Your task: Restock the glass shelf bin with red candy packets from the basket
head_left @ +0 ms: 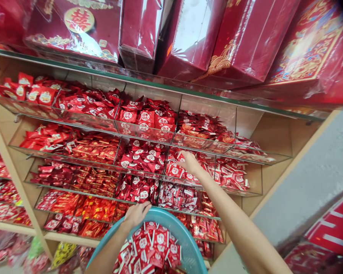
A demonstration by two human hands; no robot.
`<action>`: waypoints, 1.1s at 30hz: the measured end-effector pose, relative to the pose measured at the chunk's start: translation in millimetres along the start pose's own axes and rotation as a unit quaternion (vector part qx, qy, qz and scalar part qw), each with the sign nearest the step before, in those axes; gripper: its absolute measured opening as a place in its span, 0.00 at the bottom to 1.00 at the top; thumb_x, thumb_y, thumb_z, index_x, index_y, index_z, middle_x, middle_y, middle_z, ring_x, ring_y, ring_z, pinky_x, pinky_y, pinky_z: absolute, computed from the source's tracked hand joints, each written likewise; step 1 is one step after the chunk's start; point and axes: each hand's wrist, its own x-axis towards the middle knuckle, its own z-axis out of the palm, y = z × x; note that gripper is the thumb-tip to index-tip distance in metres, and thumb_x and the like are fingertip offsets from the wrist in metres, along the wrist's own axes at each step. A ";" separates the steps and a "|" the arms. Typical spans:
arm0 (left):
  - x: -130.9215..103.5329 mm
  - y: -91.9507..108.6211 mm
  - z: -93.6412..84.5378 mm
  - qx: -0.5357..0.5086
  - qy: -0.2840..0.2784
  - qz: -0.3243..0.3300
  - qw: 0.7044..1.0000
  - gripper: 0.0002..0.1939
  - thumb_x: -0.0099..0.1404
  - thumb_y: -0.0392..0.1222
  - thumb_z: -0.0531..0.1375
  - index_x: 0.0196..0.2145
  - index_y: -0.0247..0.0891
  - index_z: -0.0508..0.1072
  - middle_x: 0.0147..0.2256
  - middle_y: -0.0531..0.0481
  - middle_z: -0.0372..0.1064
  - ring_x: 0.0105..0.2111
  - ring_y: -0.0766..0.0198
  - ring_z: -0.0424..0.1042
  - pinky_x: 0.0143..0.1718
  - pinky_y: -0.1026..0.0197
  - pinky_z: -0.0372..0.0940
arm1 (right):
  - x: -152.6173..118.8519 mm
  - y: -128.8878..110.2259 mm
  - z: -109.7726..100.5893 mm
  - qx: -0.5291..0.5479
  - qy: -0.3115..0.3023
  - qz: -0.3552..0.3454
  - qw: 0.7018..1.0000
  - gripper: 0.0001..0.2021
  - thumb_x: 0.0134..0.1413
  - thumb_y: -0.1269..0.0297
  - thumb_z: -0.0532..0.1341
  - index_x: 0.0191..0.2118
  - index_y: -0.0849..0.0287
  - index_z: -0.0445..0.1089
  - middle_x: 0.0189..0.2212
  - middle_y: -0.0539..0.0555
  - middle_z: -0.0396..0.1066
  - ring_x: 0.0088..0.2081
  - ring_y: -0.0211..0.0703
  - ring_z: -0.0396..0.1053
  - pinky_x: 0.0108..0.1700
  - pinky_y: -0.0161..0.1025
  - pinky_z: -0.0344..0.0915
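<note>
Right hand [188,163]: fingers curled at red packets [175,171] in clear bin [186,181], directly beneath; unable to confirm whether pinching. Nearer to these than left hand [137,214], placed at rim of basket [160,214], grip hidden. Below and leftward of right hand: basket, round, turquoise plastic, heaped with glossy, flat, white-marked packets [157,243], long axes mixed.

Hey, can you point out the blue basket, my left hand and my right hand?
Blue basket [191,236]: head view, on its right side.
Left hand [137,214]: head view, on the back of the hand.
Right hand [190,163]: head view, on the back of the hand.
</note>
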 end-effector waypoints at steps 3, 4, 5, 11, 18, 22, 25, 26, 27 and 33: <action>-0.2 0.4 -0.1 0.005 0.003 0.004 1.000 0.28 0.64 0.59 0.37 0.49 0.47 0.68 0.44 0.49 0.72 0.44 0.53 0.69 0.44 0.56 0.60 | 3.4 -2.6 7.8 0.008 -0.039 -0.020 0.999 0.21 0.43 0.64 0.63 0.46 0.60 0.63 0.41 0.57 0.66 0.45 0.46 0.64 0.46 0.39 0.58; -0.2 0.5 -0.1 0.004 0.004 0.003 1.000 0.28 0.64 0.59 0.37 0.49 0.47 0.68 0.44 0.49 0.72 0.45 0.53 0.69 0.44 0.56 0.60 | 3.7 -3.0 10.9 0.009 -0.054 -0.023 0.998 0.23 0.40 0.65 0.65 0.46 0.60 0.64 0.41 0.57 0.66 0.45 0.47 0.64 0.46 0.39 0.58; -0.3 0.5 -0.1 0.003 0.004 0.002 1.000 0.28 0.64 0.59 0.37 0.49 0.48 0.68 0.44 0.49 0.72 0.45 0.53 0.69 0.44 0.56 0.60 | 3.9 -3.1 13.8 0.009 -0.068 -0.023 0.997 0.25 0.38 0.65 0.66 0.46 0.61 0.64 0.42 0.58 0.66 0.46 0.48 0.63 0.46 0.39 0.58; -0.5 0.0 -0.3 0.013 0.003 -0.001 1.000 0.29 0.63 0.60 0.36 0.49 0.49 0.67 0.43 0.49 0.72 0.44 0.52 0.69 0.44 0.55 0.61 | 4.8 -0.2 22.4 0.000 -0.117 0.004 0.993 0.32 0.37 0.66 0.66 0.52 0.61 0.59 0.47 0.61 0.65 0.49 0.50 0.63 0.45 0.39 0.60; -1.1 2.1 -3.0 0.036 -0.008 -0.008 0.999 0.28 0.63 0.60 0.36 0.49 0.53 0.66 0.43 0.50 0.73 0.43 0.53 0.70 0.44 0.55 0.61 | 1.7 -8.6 10.0 -0.030 -0.136 0.025 0.990 0.36 0.35 0.64 0.66 0.54 0.62 0.56 0.47 0.64 0.66 0.47 0.52 0.65 0.43 0.41 0.59; -2.1 4.9 -5.6 0.042 -0.013 -0.011 0.999 0.28 0.63 0.59 0.35 0.49 0.52 0.66 0.42 0.50 0.73 0.43 0.54 0.70 0.44 0.55 0.61 | 0.4 -15.6 4.7 -0.053 -0.121 0.034 0.991 0.30 0.33 0.62 0.67 0.48 0.58 0.62 0.40 0.59 0.69 0.45 0.55 0.64 0.44 0.46 0.57; -2.2 6.7 -6.5 0.042 -0.018 -0.016 0.999 0.28 0.64 0.59 0.36 0.50 0.49 0.66 0.42 0.48 0.73 0.43 0.53 0.70 0.44 0.55 0.61 | -0.3 -12.8 9.1 -0.040 -0.115 0.027 0.992 0.24 0.33 0.62 0.67 0.42 0.59 0.66 0.36 0.56 0.69 0.42 0.51 0.65 0.42 0.43 0.59; -2.2 7.0 -6.6 0.042 -0.019 -0.018 0.999 0.28 0.64 0.59 0.36 0.50 0.49 0.66 0.42 0.48 0.73 0.43 0.53 0.70 0.44 0.55 0.61 | -0.9 -10.6 11.8 -0.030 -0.114 0.024 0.993 0.23 0.33 0.62 0.68 0.40 0.59 0.66 0.37 0.55 0.69 0.42 0.49 0.65 0.41 0.40 0.59; -2.1 7.2 -6.4 0.042 -0.020 -0.020 0.999 0.28 0.64 0.58 0.36 0.50 0.48 0.66 0.42 0.48 0.73 0.43 0.54 0.70 0.44 0.55 0.61 | -1.8 -8.0 14.8 -0.020 -0.112 0.021 0.993 0.22 0.32 0.62 0.68 0.40 0.59 0.67 0.37 0.55 0.68 0.41 0.47 0.65 0.40 0.39 0.60; -1.7 5.3 -3.8 0.058 -0.009 -0.009 0.998 0.26 0.64 0.59 0.36 0.49 0.51 0.66 0.43 0.50 0.73 0.42 0.57 0.71 0.42 0.58 0.61 | -10.0 3.0 33.9 0.040 -0.068 0.031 0.996 0.27 0.35 0.61 0.68 0.45 0.60 0.64 0.42 0.56 0.67 0.43 0.44 0.66 0.44 0.38 0.61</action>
